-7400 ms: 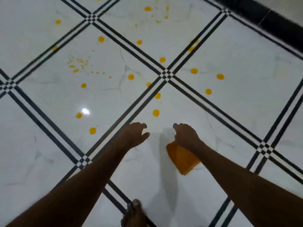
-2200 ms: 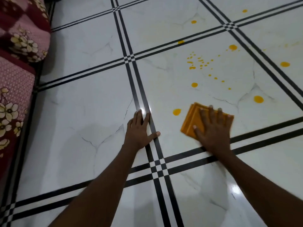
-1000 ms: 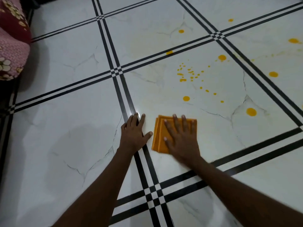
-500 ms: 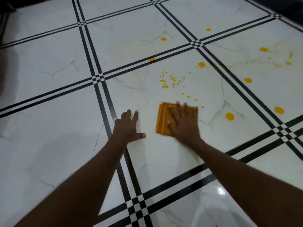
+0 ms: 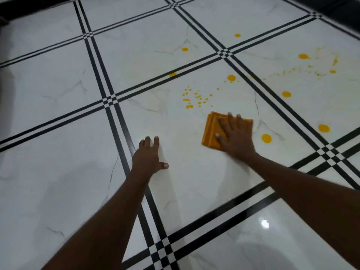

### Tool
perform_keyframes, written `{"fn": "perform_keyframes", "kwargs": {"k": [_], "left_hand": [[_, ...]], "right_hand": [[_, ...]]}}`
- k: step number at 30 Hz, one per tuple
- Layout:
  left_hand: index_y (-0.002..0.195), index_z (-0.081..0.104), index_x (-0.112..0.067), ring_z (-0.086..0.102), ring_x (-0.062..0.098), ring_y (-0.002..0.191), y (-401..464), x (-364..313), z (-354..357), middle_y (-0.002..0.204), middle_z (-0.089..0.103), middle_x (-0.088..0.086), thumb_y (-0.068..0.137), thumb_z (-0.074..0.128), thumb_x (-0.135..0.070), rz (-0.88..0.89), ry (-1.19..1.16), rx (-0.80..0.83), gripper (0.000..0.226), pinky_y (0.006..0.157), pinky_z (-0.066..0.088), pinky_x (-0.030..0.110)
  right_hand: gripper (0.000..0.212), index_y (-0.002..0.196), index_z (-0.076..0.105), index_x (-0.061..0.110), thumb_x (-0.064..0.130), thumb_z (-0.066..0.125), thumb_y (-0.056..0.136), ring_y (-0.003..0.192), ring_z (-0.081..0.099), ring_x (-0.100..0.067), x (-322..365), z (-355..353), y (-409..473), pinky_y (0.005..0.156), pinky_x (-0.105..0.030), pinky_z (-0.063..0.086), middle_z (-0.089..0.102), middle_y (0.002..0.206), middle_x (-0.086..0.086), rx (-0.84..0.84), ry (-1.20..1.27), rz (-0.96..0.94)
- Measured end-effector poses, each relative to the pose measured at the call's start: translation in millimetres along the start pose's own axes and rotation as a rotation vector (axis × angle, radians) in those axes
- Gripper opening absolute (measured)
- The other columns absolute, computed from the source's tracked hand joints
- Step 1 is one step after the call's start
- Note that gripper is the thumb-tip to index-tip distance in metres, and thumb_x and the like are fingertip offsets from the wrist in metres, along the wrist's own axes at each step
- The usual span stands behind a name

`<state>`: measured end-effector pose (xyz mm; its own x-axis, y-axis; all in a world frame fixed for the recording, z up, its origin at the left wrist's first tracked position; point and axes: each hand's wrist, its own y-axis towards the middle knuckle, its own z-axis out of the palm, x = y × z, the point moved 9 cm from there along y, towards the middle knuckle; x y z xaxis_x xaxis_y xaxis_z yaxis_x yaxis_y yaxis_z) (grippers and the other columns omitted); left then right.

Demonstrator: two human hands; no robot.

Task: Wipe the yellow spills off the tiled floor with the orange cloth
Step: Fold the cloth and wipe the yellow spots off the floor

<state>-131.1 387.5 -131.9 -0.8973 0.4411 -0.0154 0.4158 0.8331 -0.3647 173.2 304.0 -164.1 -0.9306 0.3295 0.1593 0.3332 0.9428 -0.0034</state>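
Nearest, the left hand [image 5: 151, 159] lies flat and empty on the tiled floor [image 5: 58, 172], apparently as a brace. Beyond, the right hand [image 5: 234, 138], fingers spread, presses the folded orange cloth [image 5: 212, 131], keeping it flat for wiping. Farther off, yellow spills [image 5: 196, 99] remain.

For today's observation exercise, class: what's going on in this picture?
A person is crouched over a white tiled floor, wiping up yellow spills. The right hand presses a folded orange cloth flat on the tile; the left hand rests bare on the floor. Many spots remain, including a cluster of small drops just beyond the cloth.
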Motion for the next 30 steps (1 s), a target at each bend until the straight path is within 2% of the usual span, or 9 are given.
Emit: {"fn": "perform_keyframes", "kwargs": {"k": [4,8,12,17,19,21,23,27,30], "left_hand": [[0.157,0.003,-0.012,0.017,0.038,0.145,1,-9,-3,0.160,0.011,0.021,0.076,0.073,-0.059,0.003,0.053,0.004,0.117,0.111,0.038,0.048],[0.158,-0.001,-0.014,0.012,0.038,0.149,-1,-8,3,0.163,0.005,0.020,0.079,0.071,-0.057,-0.017,0.061,0.029,0.115,0.114,0.033,0.049],[0.158,-0.002,-0.014,0.010,0.037,0.149,0,-5,1,0.163,0.003,0.020,0.081,0.069,-0.058,-0.003,0.072,0.022,0.114,0.113,0.033,0.048],[0.158,0.000,-0.011,0.015,0.037,0.148,-2,-8,0,0.162,0.006,0.021,0.082,0.072,-0.050,-0.093,0.070,0.081,0.111,0.109,0.038,0.047],[0.155,0.015,-0.005,0.030,0.038,0.140,-7,-24,-8,0.156,0.022,0.024,0.085,0.069,-0.032,-0.160,0.048,0.044,0.093,0.101,0.045,0.047],[0.138,0.044,-0.001,0.051,0.037,0.118,-14,-59,-16,0.131,0.049,0.022,0.080,0.068,-0.020,-0.141,0.026,-0.083,0.066,0.085,0.050,0.043],[0.125,0.058,-0.003,0.058,0.039,0.106,-26,-111,-12,0.116,0.058,0.021,0.072,0.077,-0.023,-0.011,-0.017,-0.147,0.059,0.076,0.051,0.043],[0.154,0.028,-0.010,0.026,0.035,0.146,-46,-180,7,0.159,0.026,0.019,0.091,0.059,-0.041,0.119,-0.068,-0.116,0.076,0.111,0.034,0.048],[0.157,0.015,-0.010,0.017,0.032,0.149,-50,-189,15,0.163,0.014,0.017,0.095,0.052,-0.045,0.089,-0.029,-0.044,0.080,0.116,0.028,0.045]], "right_hand": [[0.075,0.159,0.031,0.027,0.062,0.036,0.093,0.151,0.022,-0.047,19,-14,-50,0.119,-0.070,0.004,0.025,0.167,-0.014,-0.050,0.023,0.120],[0.074,0.159,0.030,0.033,0.066,0.035,0.093,0.154,0.018,-0.042,123,12,-35,0.120,-0.069,0.008,0.023,0.169,-0.009,0.077,0.028,-0.320],[0.076,0.156,0.038,0.028,0.065,0.029,0.091,0.151,0.026,-0.044,43,5,19,0.117,-0.072,0.016,0.031,0.165,-0.012,0.091,0.038,-0.122],[0.089,0.163,0.005,0.030,0.069,0.001,0.083,0.156,0.007,-0.043,-36,-12,-10,0.119,-0.069,0.005,0.002,0.172,-0.011,0.215,-0.089,-0.017],[0.088,0.162,-0.002,0.030,0.069,0.003,0.083,0.156,0.005,-0.045,-14,-7,-48,0.120,-0.070,0.004,-0.001,0.171,-0.014,0.290,-0.123,-0.180],[0.084,0.162,0.001,0.032,0.070,0.013,0.088,0.156,0.005,-0.045,4,0,-83,0.120,-0.071,0.004,0.001,0.171,-0.012,0.325,-0.112,-0.355],[0.083,0.162,0.001,0.036,0.074,0.013,0.088,0.157,0.002,-0.041,-16,-4,-74,0.121,-0.068,0.000,0.001,0.172,-0.006,0.275,-0.064,-0.335],[0.087,0.162,-0.003,0.035,0.075,0.005,0.085,0.157,-0.001,-0.039,-96,-20,-44,0.120,-0.066,-0.004,-0.003,0.172,-0.006,0.217,-0.010,0.010],[0.083,0.163,0.003,0.030,0.071,0.015,0.092,0.156,0.005,-0.044,-95,-21,-95,0.119,-0.067,-0.002,0.004,0.172,-0.013,0.165,-0.003,0.044]]}}
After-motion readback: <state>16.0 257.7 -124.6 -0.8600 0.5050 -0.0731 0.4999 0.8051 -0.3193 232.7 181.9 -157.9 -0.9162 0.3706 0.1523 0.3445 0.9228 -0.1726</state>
